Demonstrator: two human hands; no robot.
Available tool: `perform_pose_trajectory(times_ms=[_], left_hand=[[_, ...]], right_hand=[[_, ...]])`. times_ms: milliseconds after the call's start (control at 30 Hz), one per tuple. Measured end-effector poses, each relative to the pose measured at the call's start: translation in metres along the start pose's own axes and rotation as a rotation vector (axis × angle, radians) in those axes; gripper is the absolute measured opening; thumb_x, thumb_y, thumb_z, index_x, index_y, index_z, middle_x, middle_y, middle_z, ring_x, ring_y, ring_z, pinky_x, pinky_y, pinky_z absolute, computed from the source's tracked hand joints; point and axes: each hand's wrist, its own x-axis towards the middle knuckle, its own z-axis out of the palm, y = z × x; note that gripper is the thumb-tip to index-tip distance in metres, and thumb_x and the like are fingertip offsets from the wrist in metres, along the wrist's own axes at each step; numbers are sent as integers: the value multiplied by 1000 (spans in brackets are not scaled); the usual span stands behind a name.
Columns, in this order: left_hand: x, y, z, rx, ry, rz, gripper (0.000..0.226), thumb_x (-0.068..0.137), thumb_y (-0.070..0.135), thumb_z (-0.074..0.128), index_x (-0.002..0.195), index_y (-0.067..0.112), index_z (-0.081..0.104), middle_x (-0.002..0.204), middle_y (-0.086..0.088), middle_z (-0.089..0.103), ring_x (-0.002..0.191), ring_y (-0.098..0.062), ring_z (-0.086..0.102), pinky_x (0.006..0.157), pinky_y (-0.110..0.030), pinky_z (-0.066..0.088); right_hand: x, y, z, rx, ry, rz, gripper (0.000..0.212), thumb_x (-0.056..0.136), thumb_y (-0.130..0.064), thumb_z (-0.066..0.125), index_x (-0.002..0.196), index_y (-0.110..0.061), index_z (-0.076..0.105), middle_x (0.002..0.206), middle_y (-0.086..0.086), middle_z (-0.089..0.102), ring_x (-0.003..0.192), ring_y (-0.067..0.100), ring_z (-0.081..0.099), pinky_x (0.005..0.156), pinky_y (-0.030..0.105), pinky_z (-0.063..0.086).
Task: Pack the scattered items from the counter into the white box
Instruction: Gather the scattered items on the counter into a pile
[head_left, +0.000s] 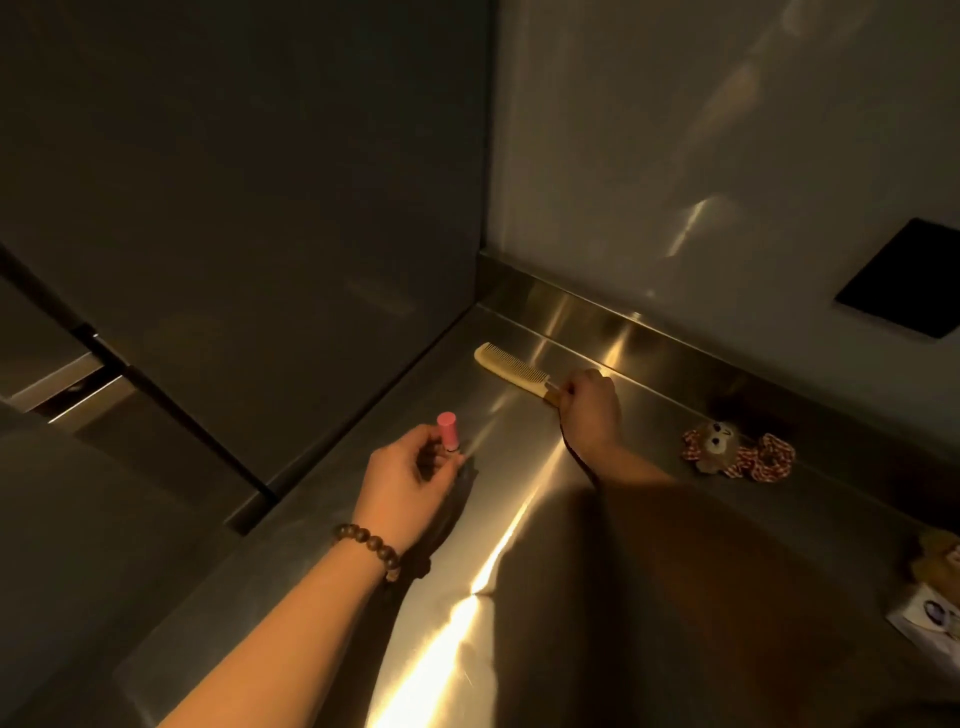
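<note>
Right hand (592, 408) closed on comb (511, 370) handle | comb's long axis points from hand toward counter (519, 519) corner | left hand (410, 480) pinches pink tube (448, 431) upright, nearer than comb | white box unseen.

The bench (519, 525) was a brushed steel surface with a low steel upstand along its back edge, and it showed bright streaks of reflected light. A cream comb (511, 370) lay on it near the back corner, close to the upstand. A small plush scrunchie (737, 451) with a red checked pattern lay further right on the bench. At the right edge, a pale packet (930, 616) and a brownish soft thing (943, 556) were only partly visible.
</note>
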Motion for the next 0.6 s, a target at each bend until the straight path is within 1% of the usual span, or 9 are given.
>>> perform_pose_trajectory(times_ms=[67, 133, 200, 300, 433, 533, 600], left_hand=[[5, 1, 3, -8, 0, -8, 17, 81, 26, 66, 89, 38, 58, 78, 18, 62, 79, 9, 55, 64, -2, 39], [9, 2, 7, 6, -6, -8, 15, 81, 26, 66, 90, 36, 59, 78, 17, 62, 78, 8, 56, 62, -4, 39], [12, 4, 11, 19, -25, -16, 13, 81, 28, 64, 90, 37, 58, 78, 17, 61, 78, 8, 55, 60, -5, 40], [11, 4, 14, 23, -43, -23, 14, 81, 29, 64, 89, 37, 57, 77, 16, 61, 77, 8, 55, 60, -6, 41], [3, 2, 12, 20, -42, -46, 14, 81, 28, 65, 88, 37, 58, 77, 16, 62, 77, 8, 56, 58, -8, 39], [-1, 6, 8, 3, -47, -53, 13, 81, 27, 65, 87, 37, 58, 77, 14, 63, 75, 5, 57, 61, -10, 40], [-4, 13, 6, -14, -53, -46, 12, 81, 26, 65, 88, 34, 59, 79, 12, 63, 74, 2, 58, 65, -16, 45]], right_hand=[[-3, 4, 5, -37, 9, -50, 23, 92, -26, 53, 105, -9, 62, 109, 14, 58, 105, 30, 49, 88, 39, 40], [-6, 8, 9, -52, -18, -89, 30, 92, -31, 53, 114, -11, 61, 116, 12, 55, 110, 29, 45, 95, 39, 37], [-9, 11, 11, -86, -46, -117, 34, 92, -34, 53, 118, -13, 59, 119, 11, 53, 113, 28, 42, 98, 39, 35], [-14, 11, 13, -129, -39, -136, 30, 94, -31, 48, 118, -15, 57, 119, 10, 52, 114, 26, 42, 98, 37, 33], [-23, 6, 11, -163, -36, -155, 26, 95, -27, 45, 116, -14, 54, 118, 9, 54, 112, 25, 44, 95, 35, 32], [-37, 4, -2, -106, -41, -138, 26, 94, -24, 47, 117, -14, 55, 117, 9, 55, 111, 25, 46, 94, 35, 35], [-54, 2, -20, -29, -23, -107, 27, 94, -21, 49, 118, -12, 55, 115, 10, 56, 109, 25, 47, 94, 37, 40]])
